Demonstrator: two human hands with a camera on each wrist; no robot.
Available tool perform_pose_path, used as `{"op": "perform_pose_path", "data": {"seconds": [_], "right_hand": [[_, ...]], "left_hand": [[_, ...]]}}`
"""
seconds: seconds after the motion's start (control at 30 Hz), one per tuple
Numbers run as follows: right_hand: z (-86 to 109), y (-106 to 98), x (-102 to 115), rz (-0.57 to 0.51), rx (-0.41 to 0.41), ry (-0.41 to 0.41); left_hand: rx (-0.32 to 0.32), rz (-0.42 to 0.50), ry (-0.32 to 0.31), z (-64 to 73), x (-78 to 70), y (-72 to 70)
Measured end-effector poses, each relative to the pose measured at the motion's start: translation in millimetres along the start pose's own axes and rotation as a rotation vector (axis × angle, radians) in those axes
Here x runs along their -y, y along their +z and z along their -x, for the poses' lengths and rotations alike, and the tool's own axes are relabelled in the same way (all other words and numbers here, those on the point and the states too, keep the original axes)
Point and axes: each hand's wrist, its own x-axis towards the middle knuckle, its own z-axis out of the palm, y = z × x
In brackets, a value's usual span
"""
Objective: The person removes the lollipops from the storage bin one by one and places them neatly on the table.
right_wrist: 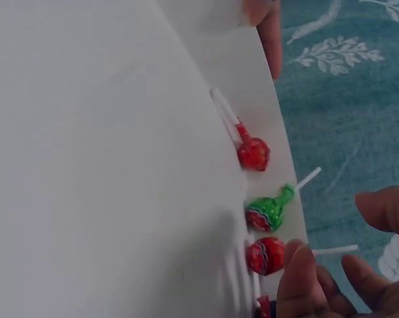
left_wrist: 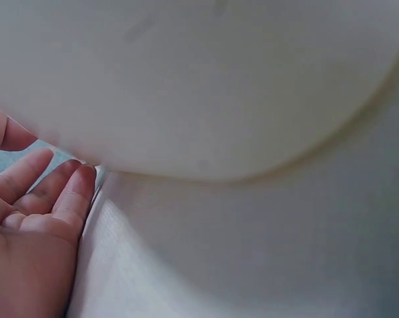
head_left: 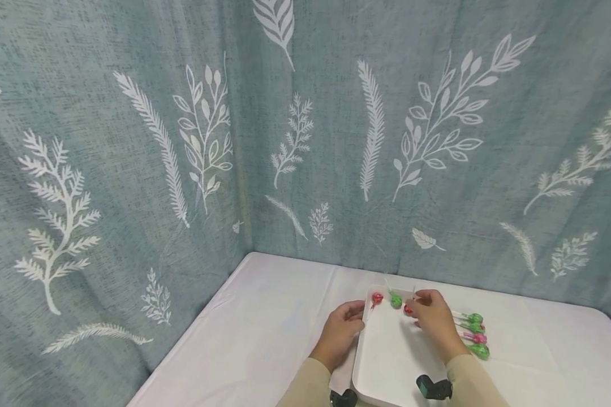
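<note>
White table (head_left: pixel 285 305) carries a rectangular white plastic-looking tray (head_left: pixel 382 362) with at least three wrapped lollipops (head_left: pixel 396 299) placed, left hand (head_left: pixel 338 330) pinching its rim, right hand (head_left: pixel 434 316) spread beside one, four green-and-pink lollipops (head_left: pixel 479 338) remaining outside.

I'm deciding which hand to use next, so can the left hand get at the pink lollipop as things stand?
Probably not easily: the pink lollipop lies past the far side of the white tray from the left hand, and the right hand seems to block the direct way.
</note>
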Motion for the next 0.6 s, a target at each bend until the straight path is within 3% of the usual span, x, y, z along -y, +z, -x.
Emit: {"op": "perform_pose_path", "data": {"seconds": [0.17,0.4,0.6], "right_hand": [[-4.9,7.9,-7.2,-0.002,0.003,0.004],[1.2,16.3,-15.5,0.231,0.047,-0.102],[5.4,15.9,-15.9,0.267,0.057,-0.133]], "left_hand": [[0.009,0.009,0.008,0.9,-2.5,2.2],[-0.010,-0.015,-0.004,0.4,-2.1,1.9],[-0.007,-0.027,-0.001,-0.3,0.5,1.2]]}}
